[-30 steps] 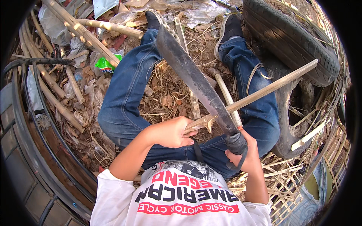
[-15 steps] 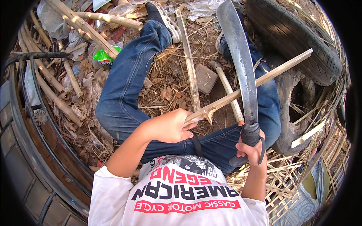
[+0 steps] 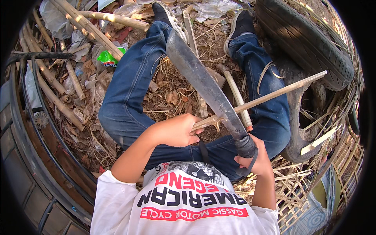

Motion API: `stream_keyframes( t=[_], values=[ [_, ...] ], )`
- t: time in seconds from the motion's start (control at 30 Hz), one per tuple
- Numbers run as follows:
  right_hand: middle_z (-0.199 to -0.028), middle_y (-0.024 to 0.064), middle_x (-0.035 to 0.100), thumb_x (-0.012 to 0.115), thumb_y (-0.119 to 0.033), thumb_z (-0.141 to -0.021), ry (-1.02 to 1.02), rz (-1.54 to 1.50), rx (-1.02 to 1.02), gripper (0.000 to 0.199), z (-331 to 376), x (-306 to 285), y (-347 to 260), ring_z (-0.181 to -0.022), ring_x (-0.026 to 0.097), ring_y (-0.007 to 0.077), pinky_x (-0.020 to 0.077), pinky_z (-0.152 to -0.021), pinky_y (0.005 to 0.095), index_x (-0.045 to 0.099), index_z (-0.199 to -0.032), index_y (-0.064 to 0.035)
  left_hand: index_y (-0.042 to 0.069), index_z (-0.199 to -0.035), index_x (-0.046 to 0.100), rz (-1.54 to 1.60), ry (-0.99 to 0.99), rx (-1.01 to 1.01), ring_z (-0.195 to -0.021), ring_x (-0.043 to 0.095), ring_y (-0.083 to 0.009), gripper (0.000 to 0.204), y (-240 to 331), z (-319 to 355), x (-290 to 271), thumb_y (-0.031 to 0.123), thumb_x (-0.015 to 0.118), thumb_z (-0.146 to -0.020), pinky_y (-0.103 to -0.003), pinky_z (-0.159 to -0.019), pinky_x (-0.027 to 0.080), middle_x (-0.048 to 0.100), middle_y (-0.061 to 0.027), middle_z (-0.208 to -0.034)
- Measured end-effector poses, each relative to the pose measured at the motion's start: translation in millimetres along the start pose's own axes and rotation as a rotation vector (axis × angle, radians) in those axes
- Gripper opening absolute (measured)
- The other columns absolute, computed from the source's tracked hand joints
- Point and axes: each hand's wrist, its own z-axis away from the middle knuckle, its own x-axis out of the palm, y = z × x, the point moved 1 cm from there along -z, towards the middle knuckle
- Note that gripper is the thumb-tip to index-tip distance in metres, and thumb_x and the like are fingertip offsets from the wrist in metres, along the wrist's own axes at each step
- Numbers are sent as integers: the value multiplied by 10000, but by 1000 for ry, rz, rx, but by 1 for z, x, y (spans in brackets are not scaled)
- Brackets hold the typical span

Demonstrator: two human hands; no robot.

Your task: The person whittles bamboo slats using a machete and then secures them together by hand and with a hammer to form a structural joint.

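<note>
In my left hand is the near end of a split bamboo strip, which slants up to the right above my leg. My right hand is closed round the black-wrapped handle of a machete. Its wide, dark blade points up and to the left, crossing over the strip just beyond my left hand. A small curl of shaving sticks out from the strip beside the blade. Whether the edge touches the strip, I cannot tell.
Between my legs lie a bamboo stick, a partly hidden block and a long flat slat. A tyre is at the far right. Bamboo poles and a green wrapper lie left. Woven bamboo sits lower right.
The machete has swung left, from nearly upright to slanting across the strip. My right hand has shifted left and slightly up with it. My left hand and the strip have barely moved.
</note>
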Motion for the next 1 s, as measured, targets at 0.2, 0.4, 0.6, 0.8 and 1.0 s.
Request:
stream_keyframes(
  t=[0.2, 0.4, 0.6, 0.8, 1.0],
  values=[
    [-679, 19, 570, 719, 57, -642, -84, -315, 94, 439, -3, -2, 21, -498, 573, 124, 500, -467, 273, 550, -1045, 12, -19, -859, 534, 21, 63, -52, -638, 542, -192, 215, 2, -3, 5, 58, 704, -751, -334, -616, 447, 537, -69, -693],
    [-697, 31, 573, 741, 45, -653, -220, -161, 78, 444, -4, 0, 15, -509, 578, 121, 498, -459, 268, 534, -1045, 15, -32, -874, 539, -7, 160, 64, -652, 561, -214, 233, -3, -1, 4, 61, 710, -746, -337, -616, 451, 567, -93, -712],
    [-638, 50, 581, 715, 59, -654, 44, -362, 12, 408, -5, 7, 26, -497, 564, 118, 489, -452, 272, 533, -1014, -1, -57, -886, 547, 58, 131, -42, -673, 575, -187, 259, -4, 5, 3, 88, 717, -754, -328, -624, 455, 583, -104, -717],
    [-727, 28, 590, 709, 30, -668, 55, -140, -8, 380, -1, 5, -1, -563, 580, 114, 504, -481, 268, 572, -1022, 16, -54, -902, 557, -41, 93, -104, -668, 583, -223, 244, -3, 8, 6, 71, 705, -756, -344, -646, 469, 591, -134, -719],
    [-763, 28, 587, 717, -9, -635, -93, 7, -56, 333, 2, 14, 9, -779, 523, 88, 432, -721, 259, 594, -945, 1, -54, -919, 567, -113, 309, 14, -696, 619, -346, 227, -11, 2, 20, 41, 687, -751, -396, -656, 481, 623, -183, -750]
  ],
)
